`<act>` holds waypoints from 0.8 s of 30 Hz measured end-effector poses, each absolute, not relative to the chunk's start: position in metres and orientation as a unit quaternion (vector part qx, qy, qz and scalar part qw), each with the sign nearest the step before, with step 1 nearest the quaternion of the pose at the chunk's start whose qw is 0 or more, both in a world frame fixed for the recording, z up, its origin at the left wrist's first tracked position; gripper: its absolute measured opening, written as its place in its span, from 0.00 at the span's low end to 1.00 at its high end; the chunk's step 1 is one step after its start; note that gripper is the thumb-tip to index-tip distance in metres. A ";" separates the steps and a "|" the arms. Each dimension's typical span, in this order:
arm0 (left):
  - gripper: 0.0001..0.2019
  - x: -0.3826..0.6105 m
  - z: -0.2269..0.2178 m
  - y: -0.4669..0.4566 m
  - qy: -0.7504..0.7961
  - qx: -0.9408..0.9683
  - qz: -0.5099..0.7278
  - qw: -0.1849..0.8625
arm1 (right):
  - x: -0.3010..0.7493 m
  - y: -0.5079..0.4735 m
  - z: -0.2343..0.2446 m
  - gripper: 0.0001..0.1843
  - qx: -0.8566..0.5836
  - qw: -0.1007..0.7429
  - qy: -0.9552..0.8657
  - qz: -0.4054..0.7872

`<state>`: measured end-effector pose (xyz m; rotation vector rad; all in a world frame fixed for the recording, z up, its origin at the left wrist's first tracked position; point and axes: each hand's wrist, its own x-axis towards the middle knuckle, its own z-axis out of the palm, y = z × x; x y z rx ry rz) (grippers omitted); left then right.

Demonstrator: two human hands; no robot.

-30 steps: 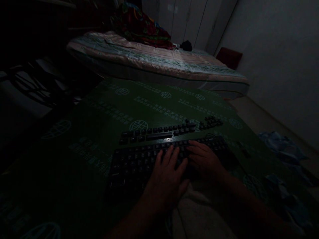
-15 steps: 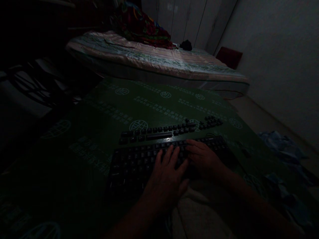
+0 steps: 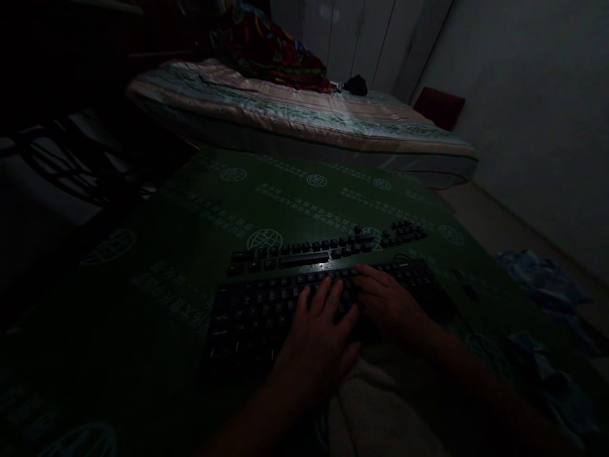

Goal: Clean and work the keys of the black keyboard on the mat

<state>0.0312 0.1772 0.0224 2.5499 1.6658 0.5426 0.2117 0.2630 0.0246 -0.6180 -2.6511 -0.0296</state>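
Note:
A black keyboard (image 3: 252, 314) lies on a green printed board in dim light. My left hand (image 3: 316, 343) rests on its middle with the fingers spread over the keys, holding nothing. Close on its right, my right hand (image 3: 390, 304) reaches in over the upper keys. Its fingers are bent close together, with the tips at the keyboard's far edge; anything between them is hidden. Just beyond the keyboard, loose keycaps (image 3: 295, 248) stand in rows, and a long space bar keycap (image 3: 304, 259) lies among them. More small keycaps (image 3: 404, 231) are clustered at the right end.
The green board (image 3: 285, 203) spreads around the keyboard. Behind it is a bed (image 3: 304, 117) with a dark red patterned blanket (image 3: 280, 60). Crumpled blue cloth (image 3: 537, 276) lies at the right. A pale cloth (image 3: 380, 406) is below my hands. A dark metal frame (image 3: 71, 165) stands at left.
Both hands stay almost in place over the keyboard; the right fingertips shift only very slightly. Keycaps and keyboard look unmoved.

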 end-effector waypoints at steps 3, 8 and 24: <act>0.26 0.031 0.022 0.177 0.538 0.825 0.173 0.025 | 0.213 0.261 0.019 0.12 -0.234 0.245 -0.941 -0.007; 0.26 0.032 0.024 0.178 0.538 0.825 0.170 0.026 | 0.212 0.262 0.020 0.12 -0.234 0.244 -0.941 -0.006; 0.25 0.032 0.023 0.179 0.538 0.824 0.174 0.012 | 0.218 0.225 0.001 0.14 -0.303 0.235 -0.918 -0.095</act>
